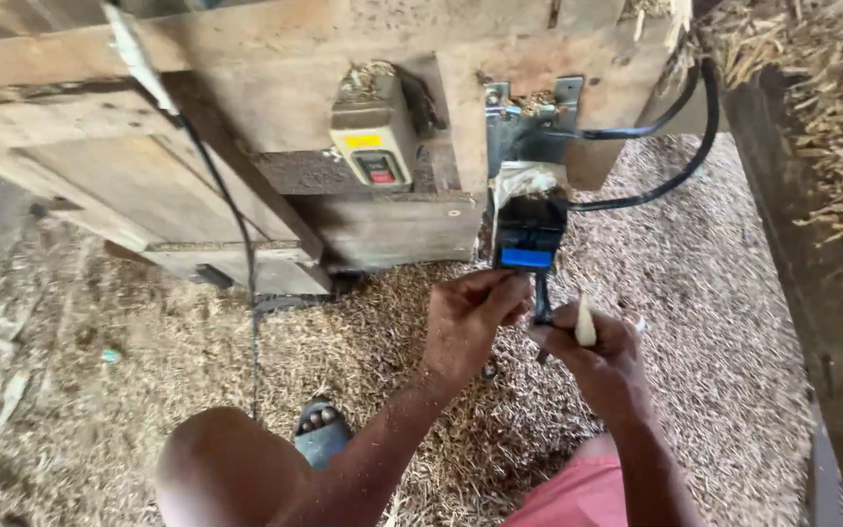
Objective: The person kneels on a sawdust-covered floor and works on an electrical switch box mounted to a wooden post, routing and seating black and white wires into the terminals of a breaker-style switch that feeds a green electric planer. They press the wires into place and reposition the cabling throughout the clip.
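A black and blue electrical box point(529, 234) hangs from a metal bracket point(529, 122) on a wooden frame. My left hand point(470, 317) reaches up to the bottom of the box, its fingers closed at the lower edge. Just to the right, my right hand point(592, 346) grips a black cable point(542, 298) that comes out under the box. A pale, thin piece point(585, 322) also sticks up from that fist. Both hands are close together below the box.
A grey push-button switch point(375, 141) sits on the wooden frame point(246, 59) to the left. Two black cables point(680, 146) loop right from the bracket. A thin wire point(236, 234) runs down the wood. Chopped straw point(714, 293) covers the floor. My knee point(221, 468) and sandalled foot point(321, 429) are below.
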